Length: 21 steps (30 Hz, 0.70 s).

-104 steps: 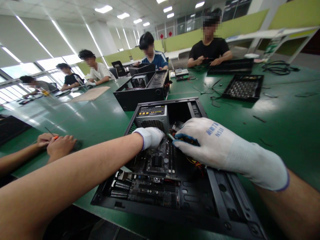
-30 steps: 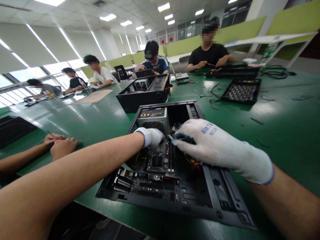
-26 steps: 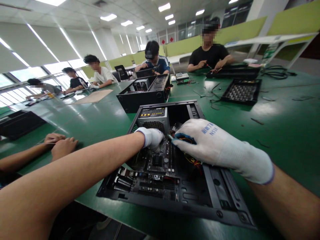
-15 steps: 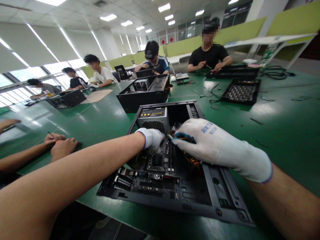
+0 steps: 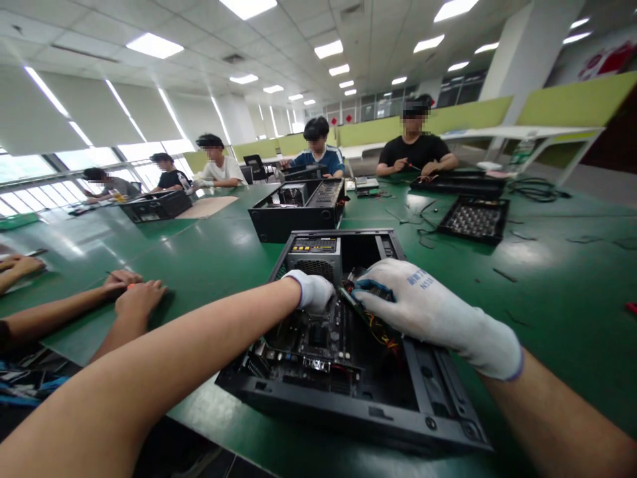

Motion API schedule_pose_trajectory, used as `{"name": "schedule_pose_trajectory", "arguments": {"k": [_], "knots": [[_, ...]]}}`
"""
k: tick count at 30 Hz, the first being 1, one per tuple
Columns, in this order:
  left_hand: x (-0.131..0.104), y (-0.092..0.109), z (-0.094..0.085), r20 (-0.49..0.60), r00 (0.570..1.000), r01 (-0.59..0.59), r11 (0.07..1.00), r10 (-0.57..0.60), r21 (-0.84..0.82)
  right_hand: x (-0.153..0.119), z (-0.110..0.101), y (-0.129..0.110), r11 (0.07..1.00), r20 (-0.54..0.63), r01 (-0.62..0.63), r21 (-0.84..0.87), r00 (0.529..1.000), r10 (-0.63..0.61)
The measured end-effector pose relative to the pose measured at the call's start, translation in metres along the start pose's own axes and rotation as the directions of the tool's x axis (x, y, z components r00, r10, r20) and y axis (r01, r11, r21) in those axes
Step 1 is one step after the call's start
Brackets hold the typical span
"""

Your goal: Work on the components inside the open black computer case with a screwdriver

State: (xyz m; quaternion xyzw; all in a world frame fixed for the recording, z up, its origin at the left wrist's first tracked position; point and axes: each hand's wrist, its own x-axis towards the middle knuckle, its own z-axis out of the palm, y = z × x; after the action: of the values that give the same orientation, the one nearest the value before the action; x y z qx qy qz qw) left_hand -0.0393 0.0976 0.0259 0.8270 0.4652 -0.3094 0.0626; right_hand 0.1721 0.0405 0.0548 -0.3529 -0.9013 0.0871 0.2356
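Note:
An open black computer case (image 5: 348, 405) lies on the green table, with a power supply (image 5: 314, 255) at its far left corner and a dark motherboard (image 5: 318, 335) inside. My left hand (image 5: 317, 292), in a white glove, is closed over the far end of the motherboard; its fingertips are hidden. My right hand (image 5: 398, 295), gloved in white with blue fingertips, is closed on the raised edge of a thin green circuit board (image 5: 359, 311). Yellow and red wires (image 5: 383, 332) lie beneath it.
Beyond my case stands another open case (image 5: 298, 216). A black tray of small parts (image 5: 475, 218) and loose cables (image 5: 537, 188) lie right. A person's hands (image 5: 137, 292) rest on the table at left. Other people sit across the table.
The view has tilted up, so the case sits lower. The green circuit board beside my right hand now shows more of its length, slanting over the wires. Both hands stay inside the case.

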Motion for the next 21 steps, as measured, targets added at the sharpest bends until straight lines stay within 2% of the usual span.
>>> {"name": "schedule_pose_trajectory", "arguments": {"k": [3,8,14,21], "knots": [[-0.004,-0.007,-0.002,0.026,1.000,0.005,1.000,-0.005,-0.002,-0.001,0.000,-0.001,1.000,-0.006,-0.014,-0.005,1.000,0.014],[-0.002,-0.014,-0.001,0.068,0.998,-0.012,1.000,0.013,-0.014,0.001,-0.001,-0.002,1.000,0.047,-0.022,-0.013,0.999,0.023],[0.009,-0.015,0.005,-0.007,1.000,0.017,1.000,-0.017,0.001,0.003,-0.001,0.000,0.999,0.062,-0.023,-0.031,0.998,0.025],[0.013,-0.014,0.008,-0.013,1.000,0.011,1.000,-0.011,0.024,0.000,-0.001,0.000,1.000,0.058,-0.011,-0.023,0.998,0.012]]}}
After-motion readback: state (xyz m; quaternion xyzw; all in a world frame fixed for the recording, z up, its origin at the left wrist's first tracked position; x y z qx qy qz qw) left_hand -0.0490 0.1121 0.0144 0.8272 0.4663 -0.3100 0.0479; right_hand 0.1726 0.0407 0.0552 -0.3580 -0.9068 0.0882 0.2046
